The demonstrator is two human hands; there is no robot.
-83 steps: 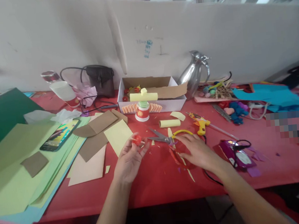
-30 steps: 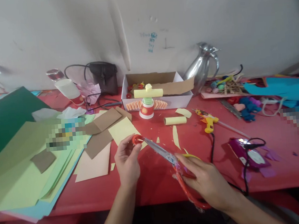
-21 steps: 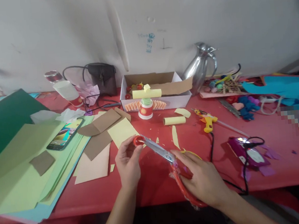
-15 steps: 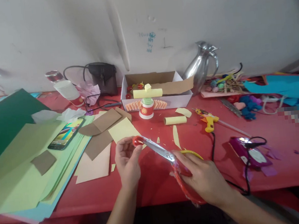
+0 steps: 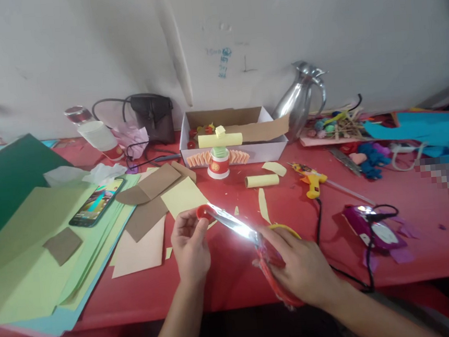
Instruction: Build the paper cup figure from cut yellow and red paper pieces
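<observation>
Scissors (image 5: pixel 234 225) in right hand (image 5: pixel 300 264), fingers curled round handles, tip at red ring (image 5: pixel 201 212). Left hand (image 5: pixel 192 247) pinches ring, nearly closed. Relative to red paper cup (image 5: pixel 219 169): ring and scissors in front, white box (image 5: pixel 269 153) behind, glue gun (image 5: pixel 313 184) right, phone (image 5: pixel 96 205) left.

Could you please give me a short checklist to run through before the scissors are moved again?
1. Left hand secure on the red piece: ok, pinched between thumb and fingers.
2. Right hand on the scissors: ok, wrapped around the handle end.
3. Blade tips well away from the left thumb: not ok, they are at the red piece, close beside it.
4. Blades parted or closed: cannot tell, glare hides it.
5. Cup figure clear of the blades: ok, standing in front of the white box.
6. Glue gun cool: cannot tell by sight.
</observation>
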